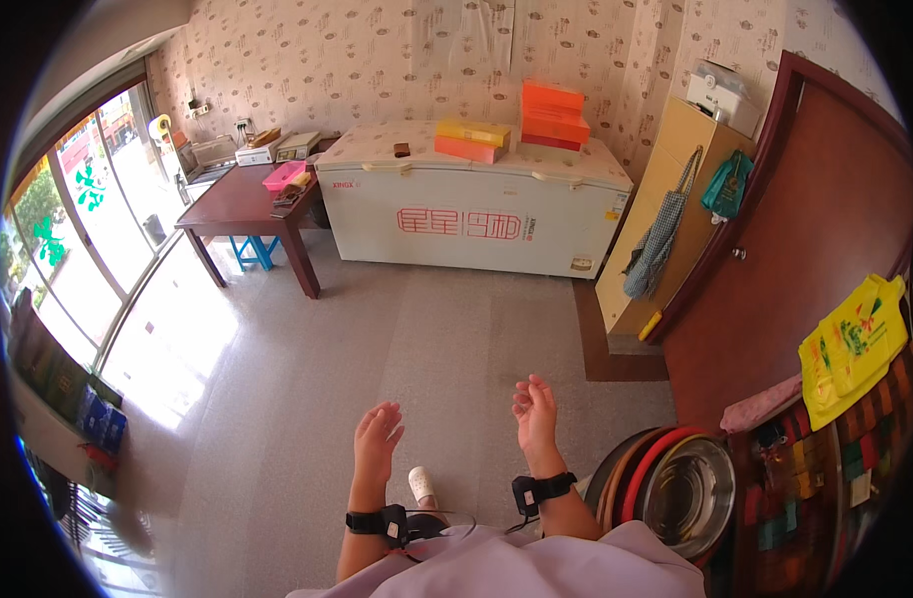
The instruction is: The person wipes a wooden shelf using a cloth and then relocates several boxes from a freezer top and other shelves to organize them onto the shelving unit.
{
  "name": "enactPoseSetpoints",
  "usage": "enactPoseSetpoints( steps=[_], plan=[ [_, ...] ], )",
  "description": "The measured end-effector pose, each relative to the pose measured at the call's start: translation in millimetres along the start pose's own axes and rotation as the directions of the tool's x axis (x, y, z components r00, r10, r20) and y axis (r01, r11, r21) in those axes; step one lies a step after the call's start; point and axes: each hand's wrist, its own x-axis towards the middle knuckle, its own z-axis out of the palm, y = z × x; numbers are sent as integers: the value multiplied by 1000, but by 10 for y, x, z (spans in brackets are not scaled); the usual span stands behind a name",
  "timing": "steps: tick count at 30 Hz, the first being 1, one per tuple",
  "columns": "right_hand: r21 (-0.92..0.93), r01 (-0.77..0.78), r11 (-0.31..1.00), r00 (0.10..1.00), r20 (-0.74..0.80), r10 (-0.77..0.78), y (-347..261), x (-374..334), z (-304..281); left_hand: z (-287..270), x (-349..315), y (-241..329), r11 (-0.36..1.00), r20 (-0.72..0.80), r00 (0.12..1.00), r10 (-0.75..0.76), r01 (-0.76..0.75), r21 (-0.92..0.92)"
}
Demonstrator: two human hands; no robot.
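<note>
A: How are the left hand (377, 439) and right hand (536, 411) positioning?
B: Both hands are hovering well apart above the floor (367, 339), fingers loosely bending.
A: Where are the stacked basins (687, 488) standing?
B: Near the right hand, on its right. A pink basket (281, 177) is sitting toward the counter's (227, 199) right edge.

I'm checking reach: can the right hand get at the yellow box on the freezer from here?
Probably not: though the right hand looks empty, a stretch of floor lies between it and the freezer bearing the yellow box.
</note>
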Motion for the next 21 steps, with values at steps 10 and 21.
enactPoseSetpoints(
  steps=[10,21],
  plan=[
    [45,148,988,963,-235,-134,-378,2250,523,1286,3105,482,994,235,969,-75,53,99],
    [9,262,965,910,-336,-244,-1327,5102,642,3436,6093,25,971,426,877,-221,156,182]
  ],
)
